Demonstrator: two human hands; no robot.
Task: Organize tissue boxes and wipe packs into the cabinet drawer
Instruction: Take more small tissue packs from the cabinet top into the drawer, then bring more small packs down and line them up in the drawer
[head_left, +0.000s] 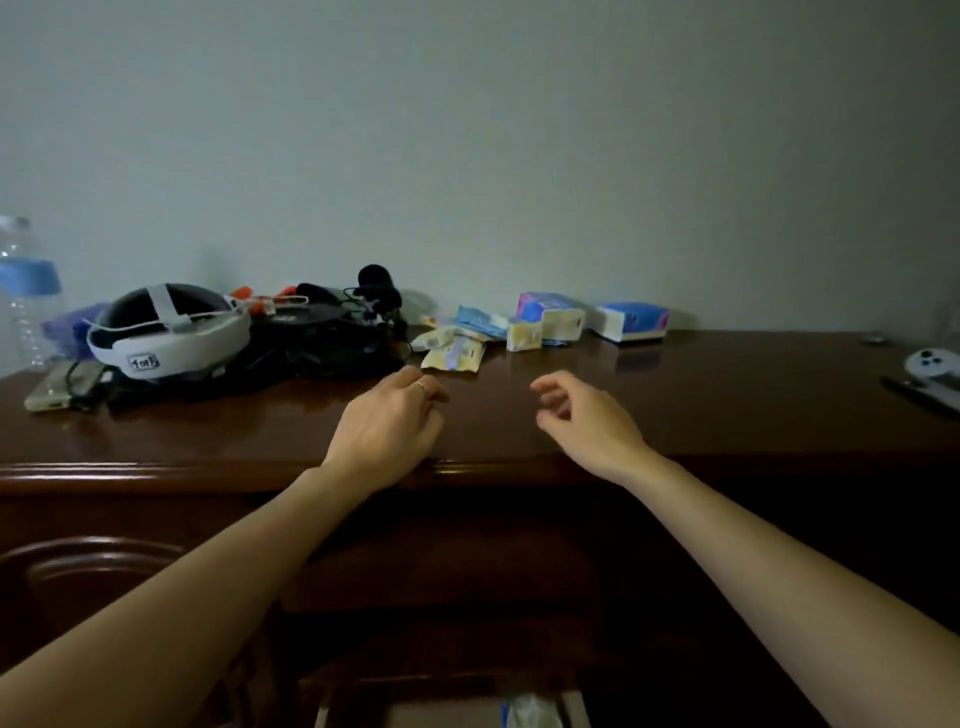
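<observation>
Several tissue packs and wipe packs lie at the back of the dark wooden cabinet top (727, 395): yellow wipe packs (453, 353), a light blue pack (480, 318), a purple-and-white tissue box (550, 314) and a blue-and-white tissue box (632, 321). My left hand (387, 431) hovers over the front of the top with its fingers loosely curled, holding nothing. My right hand (587, 421) floats beside it, fingers relaxed and empty. Both are short of the packs. At the bottom edge the open drawer (452, 714) shows a pale pack (532, 712) inside.
A white and black headset (166, 332), black cables and a microphone (337, 322) crowd the left of the top. A water bottle (26, 296) stands far left, with a phone (57, 387) near it. A white controller (935, 371) lies far right.
</observation>
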